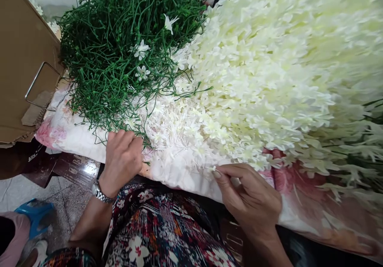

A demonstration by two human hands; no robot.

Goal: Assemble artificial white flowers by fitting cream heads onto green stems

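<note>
My left hand [124,155], wearing a silver watch, is closed at the near edge of a heap of green plastic flower stems [119,48]. Thin stems run up to its fingers and a green tip pokes out beside them; the grip itself is mostly hidden. Thumb and forefinger of my right hand [248,199] are pinched on a small white flower piece [213,169], just above the cloth. Beyond lies a large pile of creamy white artificial flowers [263,67]. Between the two heaps are loose thin white pieces [173,127].
A floral padded cloth [182,175] lies under everything, its edge close to my lap. A cardboard box [26,59] with a metal wire handle [38,79] stands at left. Below are a blue stool [36,215] and part of another person's leg [18,235].
</note>
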